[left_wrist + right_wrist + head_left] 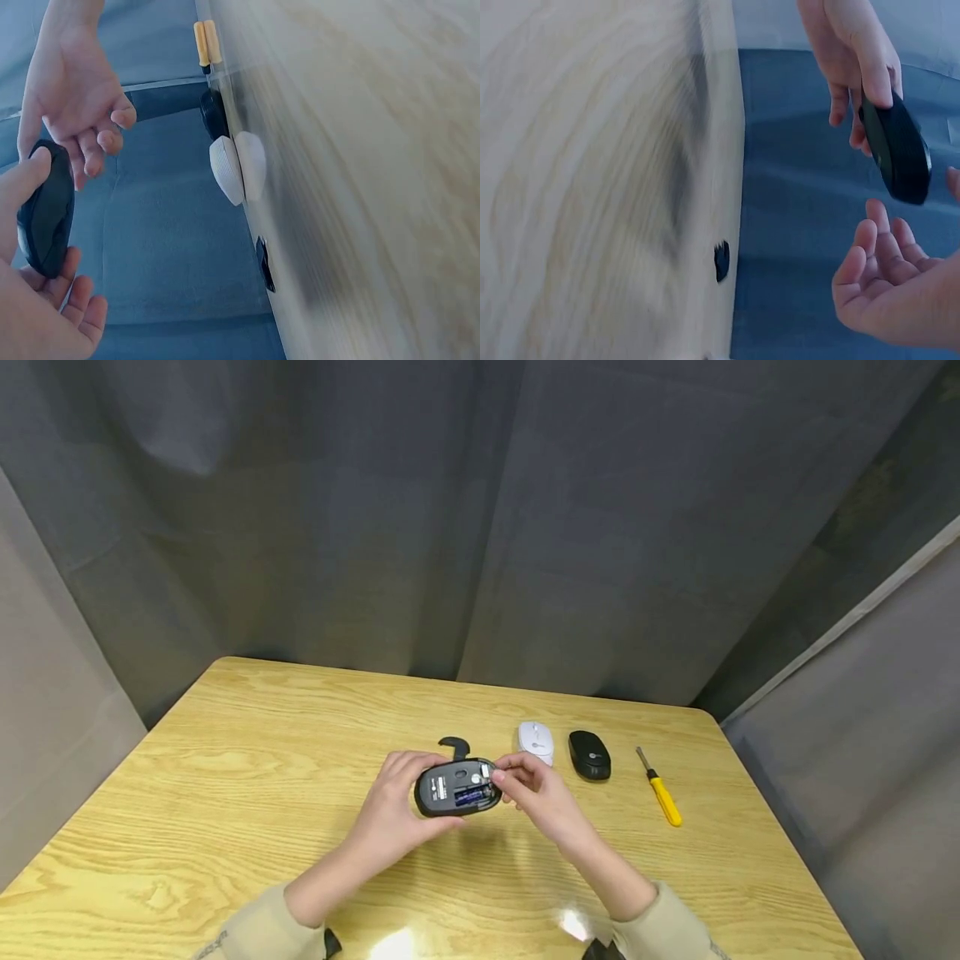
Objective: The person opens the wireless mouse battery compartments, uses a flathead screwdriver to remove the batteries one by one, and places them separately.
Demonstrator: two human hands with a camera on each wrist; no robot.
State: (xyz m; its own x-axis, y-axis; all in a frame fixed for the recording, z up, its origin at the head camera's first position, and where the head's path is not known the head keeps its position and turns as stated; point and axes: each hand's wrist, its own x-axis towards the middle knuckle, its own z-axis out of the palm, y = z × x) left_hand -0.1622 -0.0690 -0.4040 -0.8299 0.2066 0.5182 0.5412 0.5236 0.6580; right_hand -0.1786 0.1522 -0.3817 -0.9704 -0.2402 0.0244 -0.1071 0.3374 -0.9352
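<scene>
A black computer mouse (442, 789) is held bottom side up in my left hand (393, 802), thumb along its near edge and fingers at the far edge. Its battery bay lies uncovered, with a blue battery (471, 796) inside. A small white-and-silver piece (486, 770) shows beside the bay. My right hand (536, 789) is at the mouse's right end, thumb tip by that piece; whether it touches it is unclear. In the right wrist view the right hand's fingers (889, 259) are loosely bent and apart from the thumb. On the table behind the mouse rests a black curved cover (456, 747).
A white mouse (536, 739) stands just behind my right hand, with another black mouse (589, 755) to its right. Farther right lies a screwdriver (663, 797) with a yellow handle. Grey curtains (480, 527) hang behind the wooden table (300, 710).
</scene>
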